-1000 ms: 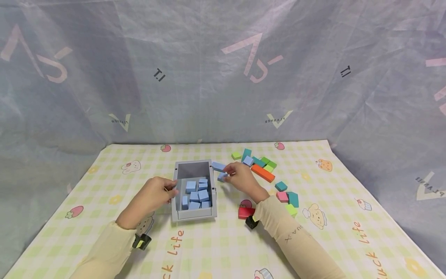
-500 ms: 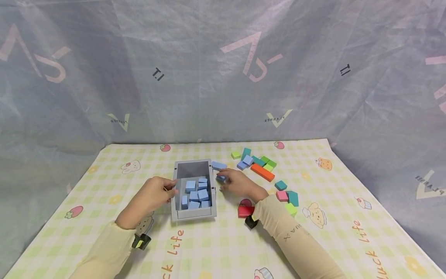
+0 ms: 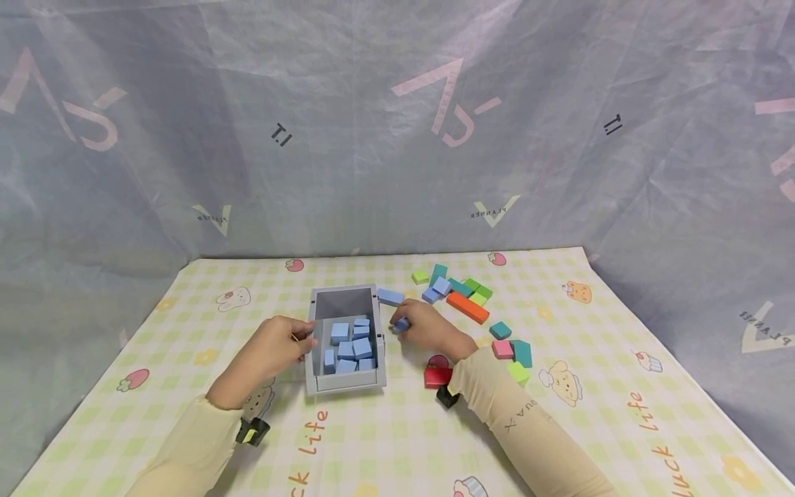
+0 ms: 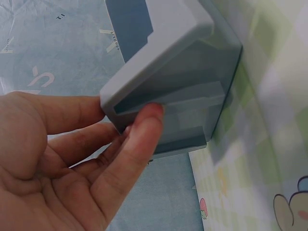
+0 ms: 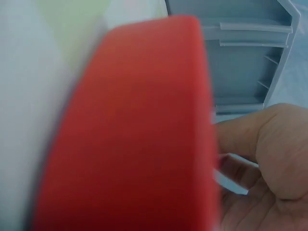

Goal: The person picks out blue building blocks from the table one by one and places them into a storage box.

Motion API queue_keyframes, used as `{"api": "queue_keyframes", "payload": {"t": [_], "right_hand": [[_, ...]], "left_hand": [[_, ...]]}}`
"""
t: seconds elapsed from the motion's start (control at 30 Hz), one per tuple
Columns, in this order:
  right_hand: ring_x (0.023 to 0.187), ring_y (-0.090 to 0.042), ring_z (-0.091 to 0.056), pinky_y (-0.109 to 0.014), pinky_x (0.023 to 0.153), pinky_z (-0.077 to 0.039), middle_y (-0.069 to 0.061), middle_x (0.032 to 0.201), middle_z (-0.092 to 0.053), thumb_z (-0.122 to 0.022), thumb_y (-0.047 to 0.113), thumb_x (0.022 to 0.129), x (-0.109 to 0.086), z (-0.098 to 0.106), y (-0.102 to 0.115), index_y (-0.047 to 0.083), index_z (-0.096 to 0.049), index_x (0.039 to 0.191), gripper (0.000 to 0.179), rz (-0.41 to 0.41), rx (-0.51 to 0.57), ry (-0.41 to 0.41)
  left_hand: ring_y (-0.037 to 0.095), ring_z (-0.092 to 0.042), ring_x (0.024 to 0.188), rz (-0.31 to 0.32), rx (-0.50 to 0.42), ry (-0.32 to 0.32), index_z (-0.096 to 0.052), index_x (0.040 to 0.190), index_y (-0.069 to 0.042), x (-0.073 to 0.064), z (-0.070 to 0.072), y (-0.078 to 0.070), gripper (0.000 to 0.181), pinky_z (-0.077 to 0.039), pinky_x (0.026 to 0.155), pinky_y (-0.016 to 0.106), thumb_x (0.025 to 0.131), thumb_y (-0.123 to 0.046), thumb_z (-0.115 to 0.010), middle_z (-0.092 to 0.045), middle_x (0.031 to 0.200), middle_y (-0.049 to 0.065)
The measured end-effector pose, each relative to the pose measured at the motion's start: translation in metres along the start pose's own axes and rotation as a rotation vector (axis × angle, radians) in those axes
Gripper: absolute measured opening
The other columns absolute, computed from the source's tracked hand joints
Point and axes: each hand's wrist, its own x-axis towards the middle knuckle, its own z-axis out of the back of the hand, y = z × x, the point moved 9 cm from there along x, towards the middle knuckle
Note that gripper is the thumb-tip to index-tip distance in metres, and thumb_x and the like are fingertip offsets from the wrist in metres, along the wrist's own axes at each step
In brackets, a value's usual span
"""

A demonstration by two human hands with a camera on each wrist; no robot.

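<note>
A grey plastic box (image 3: 346, 381) stands in the middle of the table, with several blue blocks (image 3: 362, 348) lying in its near part. My left hand (image 3: 279, 347) holds the box's left side; in the left wrist view its thumb (image 4: 139, 139) and fingers are at the rim. Just right of the box, my right hand (image 3: 427, 326) pinches a small blue block (image 3: 401, 324) between thumb and fingers. Behind that hand lies a long blue block (image 3: 390, 297), beside the box wall. A red block (image 5: 130, 130) fills much of the right wrist view and hides part of the hand.
Right of the box lies a loose cluster of teal, green and blue blocks with an orange bar (image 3: 468, 307). Nearer are a pink block (image 3: 502, 349), a teal block (image 3: 522, 353) and a lime block (image 3: 518, 373). The red block lies beside the right wrist camera (image 3: 447, 395).
My right hand has closed its fingertips on the small blue block and shifted it slightly toward me. A blue block behind that hand has come into sight. The left hand and box stay put.
</note>
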Motion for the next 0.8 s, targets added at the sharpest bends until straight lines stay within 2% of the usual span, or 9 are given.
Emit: {"api": "queue_keyframes", "payload": {"t": [0.17, 0.37, 0.5, 0.67, 0.8], "right_hand": [[0.098, -0.019, -0.060, -0.037, 0.095, -0.050, -0.001, 0.105, -0.067, -0.074, 0.002, 0.086, -0.003, 0.005, -0.010, 0.010, -0.077, 0.103, 0.019, -0.089, -0.018, -0.006], [0.098, -0.019, -0.059, -0.038, 0.094, -0.051, -0.002, 0.108, -0.068, -0.073, 0.005, 0.088, -0.007, 0.015, -0.023, 0.012, -0.076, 0.109, 0.022, -0.197, -0.032, -0.017], [0.098, -0.020, -0.060, -0.039, 0.091, -0.052, -0.006, 0.111, -0.068, -0.071, 0.004, 0.089, -0.006, 0.029, -0.023, 0.008, -0.076, 0.110, 0.021, -0.186, -0.015, -0.088], [0.097, -0.025, -0.060, -0.040, 0.082, -0.053, -0.010, 0.113, -0.065, -0.072, 0.008, 0.090, -0.010, 0.054, -0.009, 0.005, -0.075, 0.111, 0.021, -0.141, 0.043, -0.234], [0.101, -0.026, -0.062, -0.040, 0.082, -0.055, -0.010, 0.118, -0.063, -0.072, 0.011, 0.091, -0.015, 0.069, 0.006, 0.005, -0.074, 0.114, 0.024, -0.121, 0.104, -0.324]], "left_hand": [[0.015, -0.059, 0.060, 0.004, -0.005, 0.002, -0.074, 0.113, 0.004, 0.000, 0.000, 0.000, 0.023, -0.043, 0.054, 0.027, 0.094, -0.006, -0.066, -0.063, 0.130, 0.020], [0.015, -0.059, 0.059, -0.002, 0.005, -0.001, -0.075, 0.110, 0.003, 0.000, 0.000, 0.000, 0.021, -0.041, 0.053, 0.027, 0.094, -0.006, -0.066, -0.063, 0.130, 0.019], [0.014, -0.058, 0.059, -0.006, 0.009, -0.004, -0.072, 0.116, 0.004, 0.000, 0.000, 0.000, 0.025, -0.043, 0.053, 0.027, 0.093, -0.006, -0.067, -0.064, 0.129, 0.020], [0.015, -0.058, 0.058, -0.009, 0.013, -0.002, -0.074, 0.113, 0.003, 0.000, 0.000, 0.000, 0.023, -0.042, 0.053, 0.027, 0.094, -0.006, -0.066, -0.063, 0.130, 0.020], [0.015, -0.057, 0.058, -0.006, 0.016, 0.000, -0.073, 0.115, 0.003, 0.001, 0.000, 0.000, 0.024, -0.041, 0.052, 0.026, 0.094, -0.007, -0.066, -0.063, 0.130, 0.020]]}}
